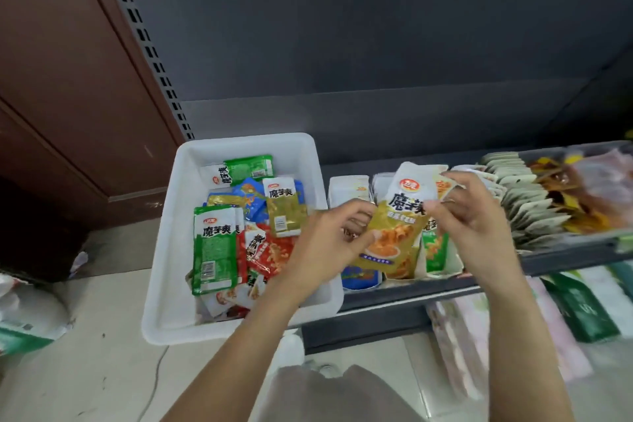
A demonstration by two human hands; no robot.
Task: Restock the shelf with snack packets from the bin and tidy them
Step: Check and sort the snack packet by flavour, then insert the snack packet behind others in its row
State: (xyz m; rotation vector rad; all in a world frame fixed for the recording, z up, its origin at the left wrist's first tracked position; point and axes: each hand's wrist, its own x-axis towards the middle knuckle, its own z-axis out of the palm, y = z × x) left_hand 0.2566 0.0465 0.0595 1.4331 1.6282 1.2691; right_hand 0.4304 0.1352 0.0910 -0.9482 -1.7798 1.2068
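Note:
A white plastic bin (171,243) sits at the shelf's left end, holding several loose snack packets in green (214,250), red (270,250), blue and yellow. My left hand (322,243) and my right hand (469,216) both hold a yellow and white snack packet (397,223) upright over the shelf (548,264), the left hand pinching its lower left edge and the right hand its upper right edge. Below the packet, white compartments (349,187) on the shelf hold standing packets, among them a green one (435,250) and a blue one (359,276).
To the right, rows of pale packets (524,202) and orange ones (575,202) stand on the same shelf. A lower shelf holds pink (462,346) and green (582,308) bags. A brown wall panel (68,79) is on the left, bags (27,319) lie on the floor.

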